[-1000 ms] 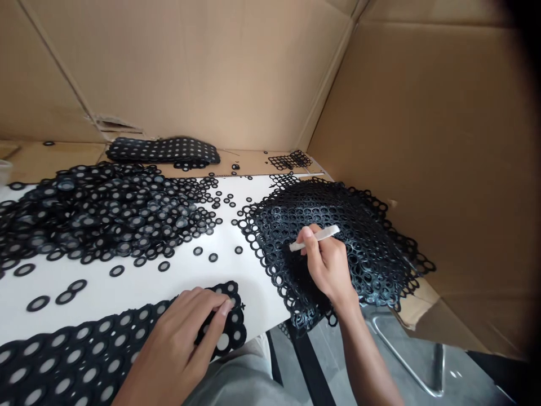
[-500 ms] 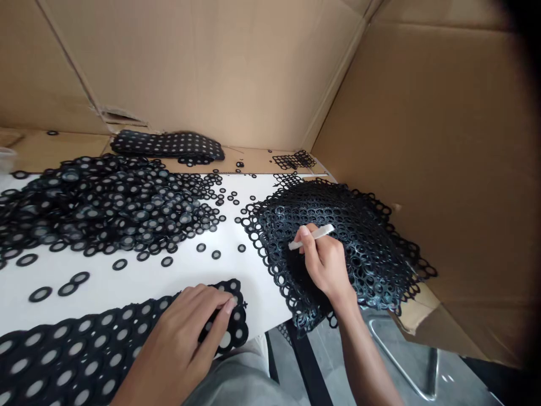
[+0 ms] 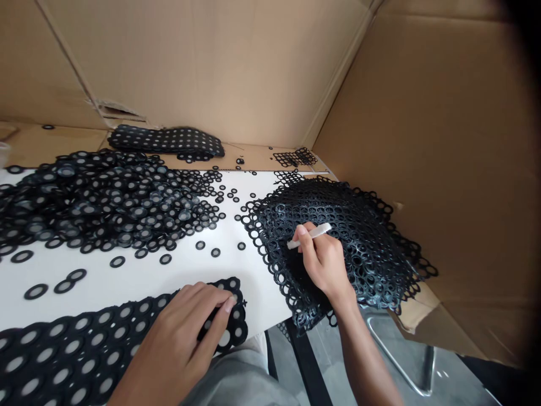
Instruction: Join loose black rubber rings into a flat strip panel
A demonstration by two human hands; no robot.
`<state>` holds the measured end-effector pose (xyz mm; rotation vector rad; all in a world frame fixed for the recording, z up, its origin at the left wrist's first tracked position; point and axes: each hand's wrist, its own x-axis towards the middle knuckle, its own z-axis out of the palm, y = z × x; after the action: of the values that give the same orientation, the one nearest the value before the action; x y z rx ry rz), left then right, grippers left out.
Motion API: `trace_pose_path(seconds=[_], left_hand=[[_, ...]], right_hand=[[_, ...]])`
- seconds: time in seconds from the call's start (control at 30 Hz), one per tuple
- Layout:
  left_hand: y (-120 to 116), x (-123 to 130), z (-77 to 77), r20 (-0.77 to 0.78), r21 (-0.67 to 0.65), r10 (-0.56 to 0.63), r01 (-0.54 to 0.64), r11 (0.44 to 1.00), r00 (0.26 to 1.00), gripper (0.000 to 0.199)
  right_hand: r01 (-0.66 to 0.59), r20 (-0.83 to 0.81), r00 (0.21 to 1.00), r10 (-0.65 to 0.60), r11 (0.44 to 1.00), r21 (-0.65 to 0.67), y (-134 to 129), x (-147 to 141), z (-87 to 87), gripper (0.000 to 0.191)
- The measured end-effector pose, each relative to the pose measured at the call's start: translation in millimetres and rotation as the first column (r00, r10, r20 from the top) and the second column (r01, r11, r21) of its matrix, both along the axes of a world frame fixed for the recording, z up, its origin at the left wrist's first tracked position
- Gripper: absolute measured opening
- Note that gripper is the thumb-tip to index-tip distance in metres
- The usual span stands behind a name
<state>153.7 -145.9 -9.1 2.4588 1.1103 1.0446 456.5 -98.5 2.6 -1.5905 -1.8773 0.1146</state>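
Observation:
My right hand [image 3: 323, 259] is closed around a white pen-like tool [image 3: 310, 235], over the dark stack of black ring netting [image 3: 338, 217] at the right. My left hand [image 3: 181, 332] rests on a black sheet of rings with pale centres [image 3: 88, 344] at the lower left. Its thumb and forefinger pinch near the sheet's right end. A large pile of loose black rings [image 3: 122, 197] lies on the white table [image 3: 228, 259], beyond my left hand.
Cardboard walls [image 3: 220, 67] rise behind and at the right. A dotted black stack [image 3: 167, 141] lies along the back edge. A small net piece [image 3: 293, 158] sits back right. Below is a metal frame [image 3: 406, 361].
The view has shifted very slightly, so the loose rings appear a little further left. Both hands keep nearly the same pose and place.

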Motion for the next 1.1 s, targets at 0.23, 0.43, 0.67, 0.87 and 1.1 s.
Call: trace_pose_path(seconds=[0.23, 0.43, 0.67, 0.87, 1.1], left_hand=[[1.3, -0.2, 3.8, -0.008, 0.028, 0.016, -0.015, 1.000, 1.000, 0.035], [0.1, -0.5, -3.5, 0.014, 0.010, 0.006, -0.006, 1.000, 1.000, 0.035], [0.1, -0.7, -4.3, 0.011, -0.006, 0.020, -0.020, 1.000, 1.000, 0.036], [-0.8, -2.5, -2.6, -0.016, -0.024, 0.002, -0.002, 1.000, 1.000, 0.038], [-3.2, -3.7, -5.1, -0.044, 0.067, 0.001, 0.002, 0.998, 0.999, 0.035]], right_hand=[[-0.035, 0.073, 0.997, 0.039, 0.998, -0.055, 4.1, -3.0, -4.7, 0.046], [-0.043, 0.023, 0.999, 0.044, 0.999, -0.032, 2.5, 2.8, 3.5, 0.049], [-0.012, -0.067, 0.998, 0.014, 0.999, 0.034, -5.3, 5.8, 12.5, 0.053], [0.016, -0.116, 0.993, -0.015, 1.000, 0.008, -5.6, 5.0, 12.9, 0.054], [-0.028, -0.134, 0.991, 0.013, 0.994, -0.107, -10.6, 6.4, 10.2, 0.044]])
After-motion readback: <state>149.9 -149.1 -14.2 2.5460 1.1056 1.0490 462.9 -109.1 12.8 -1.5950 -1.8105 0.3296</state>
